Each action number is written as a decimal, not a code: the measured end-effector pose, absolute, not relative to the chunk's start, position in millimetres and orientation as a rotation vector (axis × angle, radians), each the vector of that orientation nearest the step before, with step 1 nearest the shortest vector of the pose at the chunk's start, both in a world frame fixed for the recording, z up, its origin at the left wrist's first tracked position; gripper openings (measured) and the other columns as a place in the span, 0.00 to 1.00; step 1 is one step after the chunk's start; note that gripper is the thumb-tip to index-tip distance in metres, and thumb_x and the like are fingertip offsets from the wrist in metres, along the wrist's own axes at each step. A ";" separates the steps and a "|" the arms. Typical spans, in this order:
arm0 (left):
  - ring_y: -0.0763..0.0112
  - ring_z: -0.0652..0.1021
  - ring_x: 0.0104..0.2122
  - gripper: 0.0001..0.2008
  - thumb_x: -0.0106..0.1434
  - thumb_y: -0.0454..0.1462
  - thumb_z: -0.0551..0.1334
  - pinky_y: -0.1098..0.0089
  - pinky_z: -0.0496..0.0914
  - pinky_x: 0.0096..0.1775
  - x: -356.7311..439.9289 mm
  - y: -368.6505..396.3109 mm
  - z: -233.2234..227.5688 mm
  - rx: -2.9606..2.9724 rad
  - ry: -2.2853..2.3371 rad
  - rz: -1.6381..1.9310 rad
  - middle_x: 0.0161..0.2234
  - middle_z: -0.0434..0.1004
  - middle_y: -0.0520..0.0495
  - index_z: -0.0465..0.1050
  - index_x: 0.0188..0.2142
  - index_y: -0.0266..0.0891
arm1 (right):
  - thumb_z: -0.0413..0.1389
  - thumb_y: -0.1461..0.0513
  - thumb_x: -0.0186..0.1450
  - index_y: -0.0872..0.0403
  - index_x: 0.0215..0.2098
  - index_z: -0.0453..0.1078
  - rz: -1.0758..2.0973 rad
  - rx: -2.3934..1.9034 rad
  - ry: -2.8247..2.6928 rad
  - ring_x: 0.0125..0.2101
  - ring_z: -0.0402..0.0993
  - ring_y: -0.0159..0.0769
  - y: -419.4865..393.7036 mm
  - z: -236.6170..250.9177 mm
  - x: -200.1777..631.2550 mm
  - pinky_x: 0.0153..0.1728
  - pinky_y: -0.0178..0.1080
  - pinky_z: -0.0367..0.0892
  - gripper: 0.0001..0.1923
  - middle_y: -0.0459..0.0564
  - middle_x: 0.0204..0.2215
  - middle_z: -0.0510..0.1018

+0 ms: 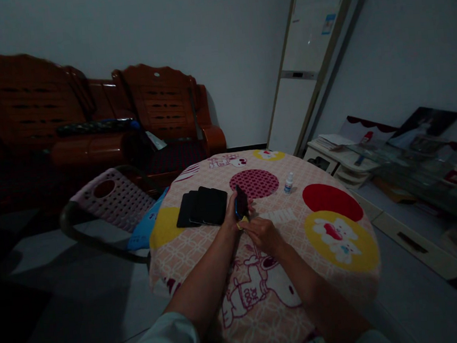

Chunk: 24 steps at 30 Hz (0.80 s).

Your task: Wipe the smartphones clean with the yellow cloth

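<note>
Phone (241, 202) in hand over the round table (341, 268), wipe looks mid-way.
We judge one phone is being worked; stack of dark phones (203, 207) lies just beside, untouched. Left hand (232, 217) fingers are closed around the upright phone; right hand (261, 231) pinches a yellow cloth (241, 223) against its lower edge. Small bottle (288, 183) stands apart.
</note>
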<state>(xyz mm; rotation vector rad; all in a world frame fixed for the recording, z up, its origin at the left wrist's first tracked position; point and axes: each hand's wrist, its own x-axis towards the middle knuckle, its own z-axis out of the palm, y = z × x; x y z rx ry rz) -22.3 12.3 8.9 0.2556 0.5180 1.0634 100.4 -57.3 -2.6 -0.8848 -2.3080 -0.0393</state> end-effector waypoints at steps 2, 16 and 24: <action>0.71 0.73 0.19 0.21 0.62 0.51 0.56 0.73 0.66 0.19 -19.9 13.1 7.4 0.282 0.580 0.994 0.25 0.75 0.43 0.71 0.31 0.33 | 0.49 0.66 0.68 0.56 0.48 0.72 -0.023 -0.846 -2.258 0.30 0.70 0.36 -58.0 -0.9 98.3 0.33 0.36 0.65 0.14 0.51 0.28 0.76; 0.63 0.77 0.28 0.23 0.62 0.52 0.53 0.63 0.74 0.33 -23.8 19.3 -3.8 0.221 0.388 1.017 0.31 0.77 0.38 0.72 0.35 0.33 | 0.52 0.68 0.64 0.55 0.43 0.75 0.104 -0.871 -2.169 0.30 0.73 0.36 -58.5 2.1 102.0 0.33 0.36 0.67 0.13 0.51 0.28 0.78; 0.53 0.79 0.38 0.28 0.62 0.54 0.49 0.52 0.70 0.45 -25.2 19.2 -9.3 0.177 0.310 1.133 0.32 0.78 0.35 0.72 0.36 0.31 | 0.49 0.68 0.65 0.55 0.43 0.74 -0.010 -0.856 -2.054 0.28 0.72 0.35 -60.3 2.4 100.4 0.33 0.36 0.67 0.13 0.51 0.27 0.77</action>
